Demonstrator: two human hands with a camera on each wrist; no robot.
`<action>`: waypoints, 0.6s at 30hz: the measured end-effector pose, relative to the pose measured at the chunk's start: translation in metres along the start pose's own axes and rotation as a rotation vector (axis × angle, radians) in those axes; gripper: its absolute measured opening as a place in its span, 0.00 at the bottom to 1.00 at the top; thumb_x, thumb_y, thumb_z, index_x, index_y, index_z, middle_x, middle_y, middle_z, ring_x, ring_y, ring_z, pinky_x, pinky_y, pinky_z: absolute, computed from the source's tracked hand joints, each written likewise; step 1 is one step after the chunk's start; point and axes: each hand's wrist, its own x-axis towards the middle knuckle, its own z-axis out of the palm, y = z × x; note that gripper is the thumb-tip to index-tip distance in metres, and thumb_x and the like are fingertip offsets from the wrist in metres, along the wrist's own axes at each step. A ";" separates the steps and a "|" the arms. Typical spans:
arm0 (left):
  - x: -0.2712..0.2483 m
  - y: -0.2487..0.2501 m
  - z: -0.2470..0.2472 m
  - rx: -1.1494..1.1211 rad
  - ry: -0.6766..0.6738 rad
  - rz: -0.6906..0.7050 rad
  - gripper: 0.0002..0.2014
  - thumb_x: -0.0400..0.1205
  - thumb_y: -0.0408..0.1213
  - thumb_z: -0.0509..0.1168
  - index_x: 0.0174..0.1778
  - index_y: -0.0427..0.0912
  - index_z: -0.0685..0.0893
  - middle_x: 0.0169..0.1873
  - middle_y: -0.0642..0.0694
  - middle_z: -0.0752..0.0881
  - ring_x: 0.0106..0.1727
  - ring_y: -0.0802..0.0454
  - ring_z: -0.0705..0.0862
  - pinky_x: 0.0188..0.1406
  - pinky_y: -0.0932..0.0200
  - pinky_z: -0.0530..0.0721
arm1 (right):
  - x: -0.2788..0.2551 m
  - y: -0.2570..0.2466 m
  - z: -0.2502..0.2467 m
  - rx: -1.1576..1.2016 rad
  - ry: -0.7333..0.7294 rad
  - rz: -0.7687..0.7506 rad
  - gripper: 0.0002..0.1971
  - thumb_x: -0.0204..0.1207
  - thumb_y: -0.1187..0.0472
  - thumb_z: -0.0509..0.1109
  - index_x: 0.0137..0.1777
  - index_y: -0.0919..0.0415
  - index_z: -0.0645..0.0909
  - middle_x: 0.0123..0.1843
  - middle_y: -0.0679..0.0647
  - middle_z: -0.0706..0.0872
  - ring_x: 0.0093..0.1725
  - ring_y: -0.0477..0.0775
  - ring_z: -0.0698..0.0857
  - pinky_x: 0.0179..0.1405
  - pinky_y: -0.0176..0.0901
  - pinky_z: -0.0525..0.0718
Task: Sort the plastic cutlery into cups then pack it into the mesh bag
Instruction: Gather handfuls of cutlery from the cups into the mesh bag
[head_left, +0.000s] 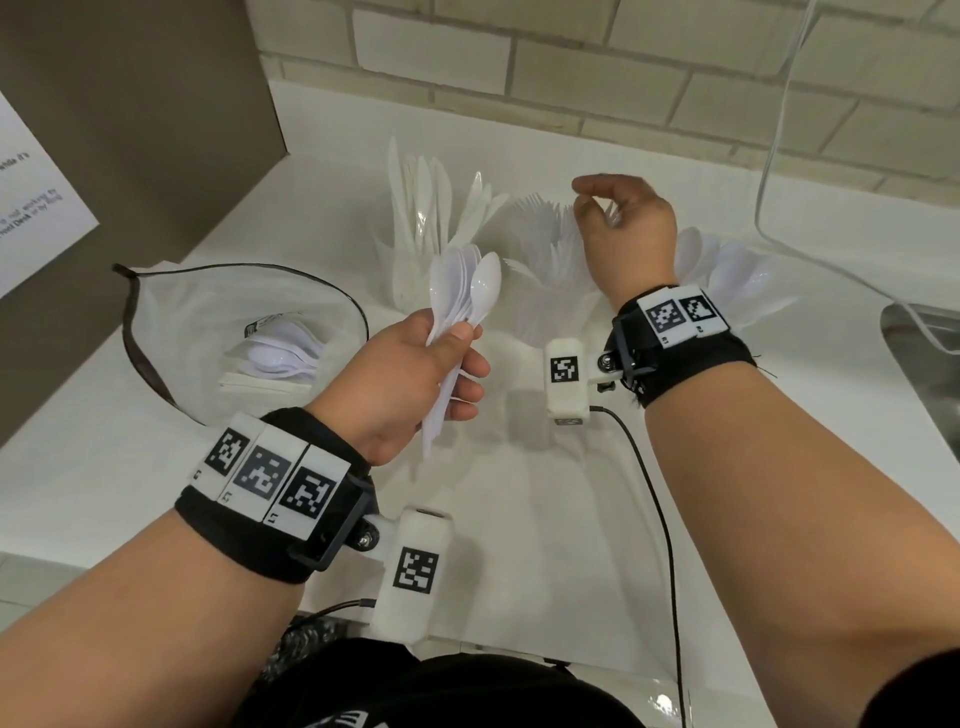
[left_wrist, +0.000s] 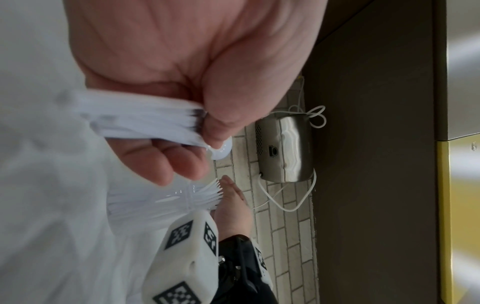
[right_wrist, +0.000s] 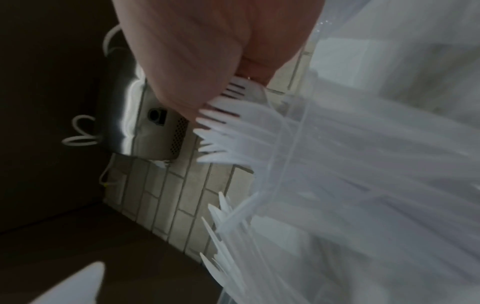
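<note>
My left hand (head_left: 462, 358) grips a bundle of white plastic spoons (head_left: 465, 291) by the handles, bowls up, above the white counter; the left wrist view shows the thumb (left_wrist: 215, 127) pressing the stack (left_wrist: 145, 121). Further back, my right hand (head_left: 597, 208) curls over a clear cup of forks (head_left: 545, 260), its fingertips (right_wrist: 182, 98) closing on the fork tines (right_wrist: 233, 127). A cup of knives (head_left: 421, 218) stands to the left of the forks and a cup of spoons (head_left: 727, 270) to the right. The mesh bag (head_left: 171, 312) lies open at the left with spoons (head_left: 280, 353) inside.
A brown panel (head_left: 130, 104) with a paper notice rises at the left. A steel sink (head_left: 924, 374) sits at the right edge. A metal dispenser (left_wrist: 285, 148) with white cable hangs on the brick wall. A black cable (head_left: 660, 493) trails across the counter.
</note>
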 end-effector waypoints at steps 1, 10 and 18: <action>0.000 0.000 0.000 -0.003 0.001 -0.001 0.08 0.86 0.42 0.60 0.53 0.43 0.81 0.32 0.50 0.86 0.29 0.53 0.83 0.33 0.56 0.84 | -0.001 -0.003 -0.001 -0.007 0.019 -0.029 0.12 0.77 0.64 0.65 0.55 0.59 0.87 0.60 0.52 0.86 0.65 0.45 0.81 0.57 0.15 0.68; 0.001 0.003 0.004 0.048 0.009 0.063 0.07 0.87 0.40 0.59 0.56 0.45 0.78 0.36 0.48 0.84 0.29 0.55 0.79 0.32 0.57 0.81 | -0.060 -0.062 -0.002 0.138 -0.210 -0.007 0.10 0.73 0.53 0.73 0.52 0.54 0.84 0.40 0.51 0.89 0.40 0.48 0.89 0.45 0.46 0.89; -0.001 0.003 0.010 0.035 0.012 0.064 0.11 0.89 0.41 0.54 0.57 0.42 0.79 0.37 0.44 0.86 0.28 0.52 0.84 0.35 0.52 0.87 | -0.073 -0.057 -0.010 0.413 -0.537 0.361 0.15 0.80 0.67 0.67 0.67 0.63 0.77 0.42 0.57 0.87 0.36 0.52 0.87 0.49 0.53 0.89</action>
